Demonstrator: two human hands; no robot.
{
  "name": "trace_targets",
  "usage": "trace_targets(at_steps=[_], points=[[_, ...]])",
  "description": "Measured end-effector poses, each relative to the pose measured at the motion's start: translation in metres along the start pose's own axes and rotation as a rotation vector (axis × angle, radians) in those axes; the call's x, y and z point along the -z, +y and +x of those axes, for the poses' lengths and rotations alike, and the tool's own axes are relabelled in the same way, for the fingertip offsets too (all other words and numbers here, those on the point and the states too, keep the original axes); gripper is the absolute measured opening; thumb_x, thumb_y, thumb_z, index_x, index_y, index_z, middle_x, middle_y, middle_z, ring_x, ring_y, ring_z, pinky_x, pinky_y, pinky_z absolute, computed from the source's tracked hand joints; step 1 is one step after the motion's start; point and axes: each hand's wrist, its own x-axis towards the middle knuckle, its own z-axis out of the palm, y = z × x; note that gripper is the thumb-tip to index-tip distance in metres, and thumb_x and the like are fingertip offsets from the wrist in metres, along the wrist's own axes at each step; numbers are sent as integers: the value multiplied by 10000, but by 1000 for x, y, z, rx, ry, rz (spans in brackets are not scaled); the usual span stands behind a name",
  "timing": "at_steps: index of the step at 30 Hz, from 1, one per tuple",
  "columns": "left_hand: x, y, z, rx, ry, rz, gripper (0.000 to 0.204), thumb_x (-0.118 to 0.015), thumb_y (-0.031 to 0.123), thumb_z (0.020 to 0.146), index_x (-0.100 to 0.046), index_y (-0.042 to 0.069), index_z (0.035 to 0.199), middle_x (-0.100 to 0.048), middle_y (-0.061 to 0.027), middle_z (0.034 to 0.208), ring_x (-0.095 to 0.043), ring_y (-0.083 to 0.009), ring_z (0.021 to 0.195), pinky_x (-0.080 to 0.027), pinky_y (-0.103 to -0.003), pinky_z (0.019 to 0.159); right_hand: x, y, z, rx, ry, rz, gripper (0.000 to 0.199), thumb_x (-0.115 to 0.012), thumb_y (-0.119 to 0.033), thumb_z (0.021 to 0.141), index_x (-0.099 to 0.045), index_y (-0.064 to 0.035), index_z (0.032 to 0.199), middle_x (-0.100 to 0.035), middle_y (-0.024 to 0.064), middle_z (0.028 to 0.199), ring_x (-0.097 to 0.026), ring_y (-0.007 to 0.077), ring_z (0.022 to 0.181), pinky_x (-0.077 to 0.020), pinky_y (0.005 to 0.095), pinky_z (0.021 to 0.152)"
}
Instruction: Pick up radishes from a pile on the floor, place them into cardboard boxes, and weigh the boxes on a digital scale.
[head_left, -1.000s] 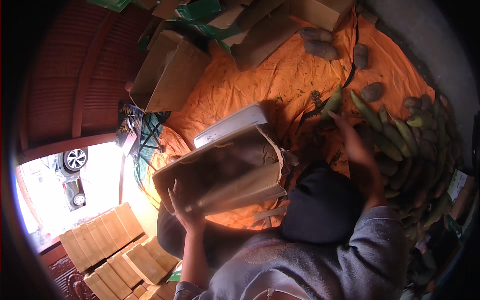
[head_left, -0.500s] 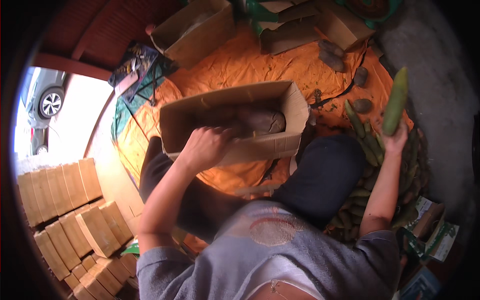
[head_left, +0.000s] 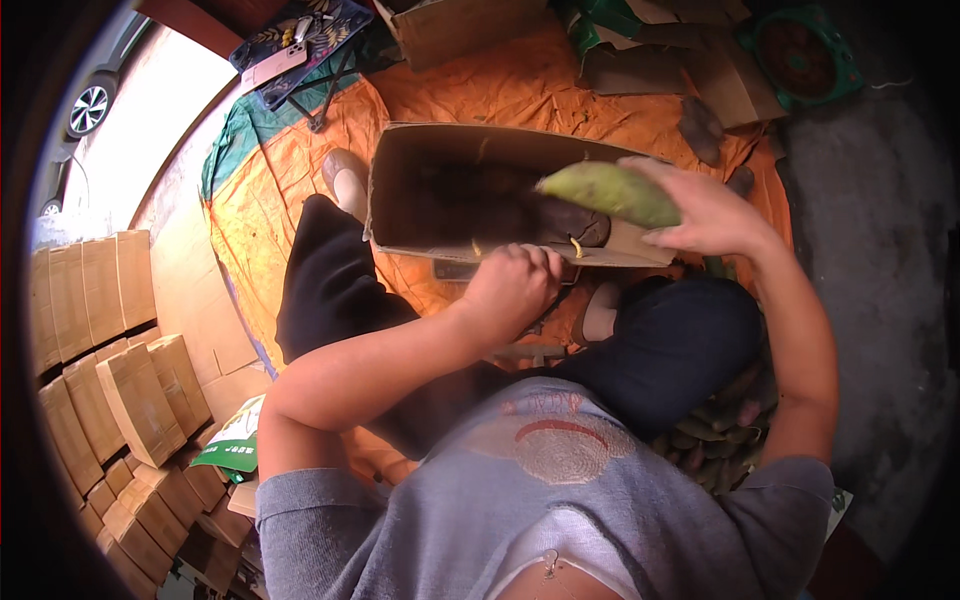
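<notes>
An open cardboard box (head_left: 440,250) stands in front of me with its long side toward me. My right hand (head_left: 715,212) grips one end of a long, pale-green vegetable (head_left: 615,192), kind unclear, above the box's right part. Its other end points left. At the box's near rim is my left hand (head_left: 515,290), fingers curled over the edge. A large brownish lump (head_left: 580,225) lies inside at the right, partly covered by the green vegetable. The left of the interior is dark. Short yellow cords (head_left: 576,247) poke through the near wall.
Beside my right knee lies a heap of green and brown vegetables (head_left: 715,430). More cardboard boxes (head_left: 460,30) and a green-rimmed fan-like object (head_left: 800,60) are at the back. An orange sheet (head_left: 450,95) covers the floor. Stacked flat cartons (head_left: 130,390) and a folding stool (head_left: 300,50) are left.
My right hand has brought the green vegetable from the far right, over the heap, to above the box. My left hand has shifted right along the near rim. The view has turned.
</notes>
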Motion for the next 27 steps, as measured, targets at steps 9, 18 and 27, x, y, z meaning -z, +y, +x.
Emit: trace_targets(at_steps=[9, 18, 27], points=[[-11, -5, 0, 24, 145, -47, 359, -613, 409, 904, -559, 55, 868, -624, -67, 709, -672, -188, 677, -514, -305, 545, -95, -4, 114, -58, -436, -200, 890, -753, -317, 775, -299, -109, 1512, -574, 217, 1293, -584, 399, 1178, -487, 491, 963], [5, -13, 3, -11, -229, -135, 445, -573, 172, 879, -548, 29, 1301, -674, -58, 914, -685, -210, 782, -509, -348, 627, -19, -8, 22, 58, 117, 199, 517, -662, -107, 901, -536, -87, 1402, -649, 120, 1104, -633, 187, 943, -514, 330, 882], [23, -30, 29, 357, 279, -637, 242, -753, 209, 865, -665, 40, 1014, -708, -128, 886, -718, -288, 805, -562, -367, 711, -106, 228, -264, -770, 1065, 410, 361, -600, -149, 992, -582, -10, 1326, -677, 87, 1154, -647, 155, 1046, -510, 280, 904]])
